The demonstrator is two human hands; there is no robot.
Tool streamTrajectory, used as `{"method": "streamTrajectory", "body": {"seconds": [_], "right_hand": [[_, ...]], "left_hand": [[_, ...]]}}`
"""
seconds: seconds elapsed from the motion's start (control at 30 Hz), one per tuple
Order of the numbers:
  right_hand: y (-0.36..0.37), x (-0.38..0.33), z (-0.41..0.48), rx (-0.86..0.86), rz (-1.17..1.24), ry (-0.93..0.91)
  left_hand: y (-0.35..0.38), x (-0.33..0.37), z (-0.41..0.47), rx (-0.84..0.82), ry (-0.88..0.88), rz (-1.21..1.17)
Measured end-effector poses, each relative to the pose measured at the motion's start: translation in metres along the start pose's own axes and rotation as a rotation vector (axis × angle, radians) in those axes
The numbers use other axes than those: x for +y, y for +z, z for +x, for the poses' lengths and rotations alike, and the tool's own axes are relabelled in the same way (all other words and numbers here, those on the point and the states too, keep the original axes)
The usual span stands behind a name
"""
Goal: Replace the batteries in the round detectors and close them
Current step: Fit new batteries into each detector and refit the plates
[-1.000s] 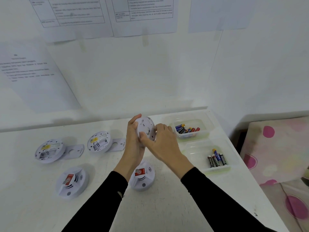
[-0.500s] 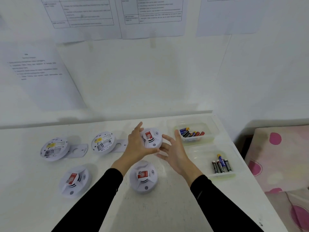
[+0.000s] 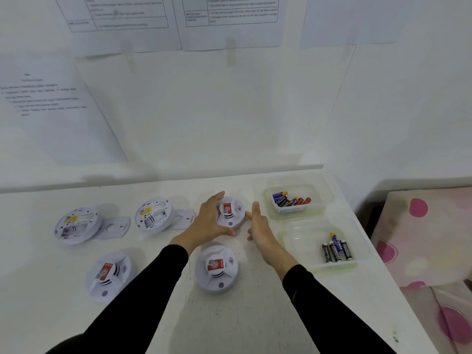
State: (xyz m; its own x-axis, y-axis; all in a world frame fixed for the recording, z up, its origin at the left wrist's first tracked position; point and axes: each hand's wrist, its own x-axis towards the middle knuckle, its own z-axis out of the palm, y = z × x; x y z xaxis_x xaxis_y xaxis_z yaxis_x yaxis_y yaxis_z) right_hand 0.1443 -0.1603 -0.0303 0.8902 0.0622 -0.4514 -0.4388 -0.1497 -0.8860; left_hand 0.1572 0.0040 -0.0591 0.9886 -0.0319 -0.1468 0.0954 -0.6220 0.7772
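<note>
A closed white round detector (image 3: 232,213) with a red label sits face up at the back of the white table (image 3: 255,318). My left hand (image 3: 208,222) holds it from the left, fingers along its far rim and thumb at its near rim. My right hand (image 3: 258,227) is open just right of it, a fingertip at its rim. Two more closed detectors (image 3: 217,269) (image 3: 108,274) lie nearer me. Two open detectors (image 3: 154,215) (image 3: 76,224) lie face down at the left, each with a loose back plate (image 3: 185,217) (image 3: 115,227) beside it.
A clear tray (image 3: 318,209) at the back right holds several batteries (image 3: 291,199). A second clear tray (image 3: 301,241) in front of it holds several more batteries (image 3: 337,247). The wall with taped papers is close behind. A pink-dotted sheet (image 3: 421,238) lies beyond the table's right edge.
The detector was held up between both hands, then turned face up and lowered onto the table. My right hand has let go and opened.
</note>
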Motion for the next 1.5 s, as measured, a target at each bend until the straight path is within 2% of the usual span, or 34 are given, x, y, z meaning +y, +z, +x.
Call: {"method": "streamTrajectory", "body": {"seconds": [0.17, 0.23, 0.33, 0.43, 0.53, 0.6, 0.7, 0.87, 0.93, 1.0, 1.1, 1.13, 1.2, 1.23, 1.33, 1.43, 1.5], "right_hand": [[-0.003, 0.000, -0.002, -0.023, -0.045, -0.004], [-0.003, 0.007, -0.002, 0.025, -0.108, -0.176], [0.007, 0.008, -0.005, 0.078, -0.227, -0.533], [0.032, 0.001, 0.000, -0.069, -0.437, -0.739], [0.065, -0.011, 0.006, -0.235, -0.788, -0.768], [0.085, -0.018, 0.008, -0.315, -0.878, -0.705], [0.108, -0.026, 0.011, -0.431, -0.794, -0.557], [0.121, -0.029, 0.003, -0.500, -0.457, -0.357], [0.112, -0.029, -0.007, -0.457, -0.319, -0.364], [0.099, -0.026, -0.013, -0.340, -0.182, -0.410], [0.068, -0.022, -0.027, -0.232, 0.037, -0.412], [0.064, -0.023, -0.031, -0.221, 0.103, -0.388], [0.010, -0.016, -0.046, -0.099, 0.207, -0.391], [0.002, -0.017, -0.053, -0.107, 0.249, -0.401], [-0.029, -0.012, -0.070, -0.074, 0.276, -0.411], [-0.064, -0.006, -0.083, -0.013, 0.264, -0.407], [-0.083, -0.001, -0.088, 0.021, 0.230, -0.430]], "left_hand": [[-0.003, 0.002, -0.007, 0.008, 0.040, 0.024], [-0.014, 0.002, -0.018, 0.117, 0.086, 0.005], [-0.040, -0.012, -0.032, 0.341, 0.127, 0.040], [-0.072, -0.039, -0.043, 0.496, -0.031, 0.056], [-0.096, -0.066, -0.052, 0.488, -0.226, 0.191], [-0.106, -0.079, -0.057, 0.429, -0.330, 0.193], [-0.111, -0.087, -0.062, 0.357, -0.382, 0.109], [-0.109, -0.100, -0.063, 0.431, -0.077, 0.041], [-0.106, -0.080, -0.068, 0.462, 0.024, -0.059], [-0.099, -0.058, -0.072, 0.487, 0.129, -0.227], [-0.076, -0.020, -0.074, 0.421, 0.237, -0.432], [-0.075, -0.012, -0.078, 0.382, 0.225, -0.458], [-0.036, 0.026, -0.074, 0.181, 0.251, -0.514], [-0.032, 0.032, -0.077, 0.132, 0.245, -0.562], [-0.009, 0.064, -0.084, -0.058, 0.167, -0.918], [0.017, 0.093, -0.077, -0.115, -0.016, -1.243], [0.035, 0.105, -0.075, -0.140, -0.030, -1.340]]}}
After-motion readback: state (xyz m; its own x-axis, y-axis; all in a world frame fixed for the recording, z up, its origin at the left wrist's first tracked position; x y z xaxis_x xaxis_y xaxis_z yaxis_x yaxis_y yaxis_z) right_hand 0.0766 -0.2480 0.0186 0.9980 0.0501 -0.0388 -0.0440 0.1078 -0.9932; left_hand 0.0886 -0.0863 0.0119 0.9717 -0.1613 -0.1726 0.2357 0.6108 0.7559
